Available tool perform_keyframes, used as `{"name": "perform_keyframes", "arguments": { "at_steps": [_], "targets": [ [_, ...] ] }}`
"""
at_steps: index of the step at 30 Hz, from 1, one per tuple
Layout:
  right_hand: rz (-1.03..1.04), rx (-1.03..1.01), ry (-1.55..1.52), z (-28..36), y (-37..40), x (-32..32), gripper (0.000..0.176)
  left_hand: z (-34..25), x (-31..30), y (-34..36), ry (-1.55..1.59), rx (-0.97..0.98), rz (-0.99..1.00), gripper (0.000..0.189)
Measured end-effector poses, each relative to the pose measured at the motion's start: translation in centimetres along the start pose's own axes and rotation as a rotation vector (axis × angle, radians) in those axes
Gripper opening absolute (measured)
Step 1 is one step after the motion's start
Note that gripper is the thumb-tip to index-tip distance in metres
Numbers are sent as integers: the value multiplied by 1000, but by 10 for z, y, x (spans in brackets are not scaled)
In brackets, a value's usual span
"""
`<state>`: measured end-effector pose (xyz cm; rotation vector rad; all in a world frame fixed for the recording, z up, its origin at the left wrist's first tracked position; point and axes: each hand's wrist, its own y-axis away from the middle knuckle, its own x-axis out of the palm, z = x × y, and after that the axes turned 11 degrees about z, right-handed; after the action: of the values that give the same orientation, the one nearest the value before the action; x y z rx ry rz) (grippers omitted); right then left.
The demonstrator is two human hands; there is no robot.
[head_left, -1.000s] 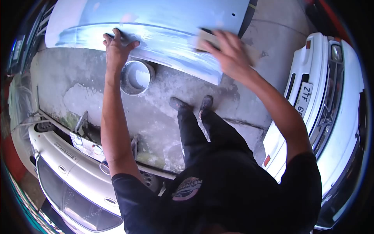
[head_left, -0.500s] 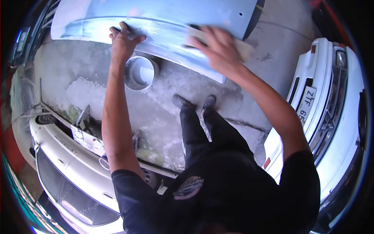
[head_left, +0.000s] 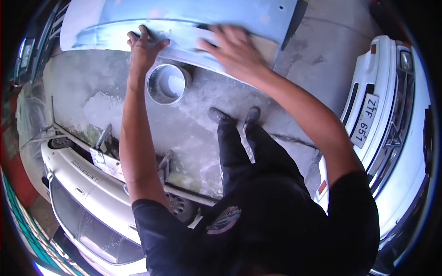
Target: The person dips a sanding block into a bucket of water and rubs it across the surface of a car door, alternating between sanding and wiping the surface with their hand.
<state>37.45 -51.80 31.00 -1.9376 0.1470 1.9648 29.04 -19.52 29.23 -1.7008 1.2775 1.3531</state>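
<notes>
The left hand (head_left: pixel 143 49) rests splayed at the panel's near edge (head_left: pixel 113 45); the right hand (head_left: pixel 235 49) holds a long block (head_left: pixel 265 47) lying roughly along it.

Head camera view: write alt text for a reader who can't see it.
A person's blurred right hand presses a tan pad on a pale blue panel, where the left hand lies spread. Below are a bucket and concrete floor; a white car stands right, a silver one lower left.
</notes>
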Motion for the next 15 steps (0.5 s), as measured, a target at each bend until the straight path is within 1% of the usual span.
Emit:
{"name": "perform_keyframes", "arguments": {
  "at_steps": [1, 2, 3, 4, 5, 6, 7, 8, 10, 11, 12, 14, 15],
  "targets": [
    [-42, 15, 74, 15, -37, 17, 44, 3, 5, 5, 4, 44, -25, 105],
    [-14, 29, 23, 28, -62, 23, 41, 17, 8, 2, 26, 90, -13, 103],
    [-69, 54, 15, 33, -67, 21, 40, 27, 9, -4, 49, 141, -3, 101],
    [-56, 27, -6, 24, -43, 17, 39, 20, 2, -1, 94, 85, 59, 94],
    [-48, -15, -23, 7, -11, 9, 38, 15, 0, 5, 99, 85, 56, 94],
    [-10, 20, -74, -6, 33, -4, 47, 14, 1, 3, 38, 89, 9, 92],
    [-35, 62, -38, -22, 85, -3, 52, 13, 6, 5, -20, 85, -29, 89],
    [-53, 103, -11, -31, 121, 0, 58, 4, 0, 9, 39, 57, -5, 87],
    [-25, 88, -13, -36, 125, -3, 59, 5, 2, 8, 54, 20, -24, 86],
    [3, 114, -24, -34, 129, -3, 61, 3, 2, 5, 56, 14, -19, 86],
    [-51, 72, 19, -25, 88, 8, 58, 3, 3, 5, 104, 27, -13, 85],
    [25, 25, 8, 6, -5, 5, 49, 9, 1, 5, 98, 63, -23, 85],
    [-68, 21, 39, 20, -47, 19, 43, 13, 5, 6, 104, 94, -34, 85]
  ]
}}
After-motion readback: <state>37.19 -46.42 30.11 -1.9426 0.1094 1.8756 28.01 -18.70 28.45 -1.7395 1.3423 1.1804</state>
